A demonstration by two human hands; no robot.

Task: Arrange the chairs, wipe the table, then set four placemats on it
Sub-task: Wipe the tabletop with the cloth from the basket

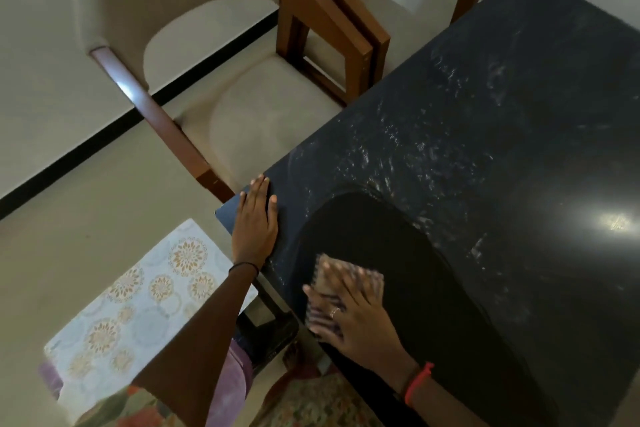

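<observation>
The right hand [349, 315] presses with flat, spread fingers on a checked cloth [360, 276] at the near part of the dark table [485, 114]. The left hand [255, 222] lies flat with straight fingers on the table's near corner. Two cushioned wooden chairs [263, 121] stand at its left side, and a flower-patterned placemat [138, 291] lies off the table, lower left.

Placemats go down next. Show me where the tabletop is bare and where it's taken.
Bare: the far stretch of the table, from the chairs across to the glare, smeared, and the wiped band beyond the cloth. Taken: the near corner under the left hand, the near edge under the right hand.
</observation>
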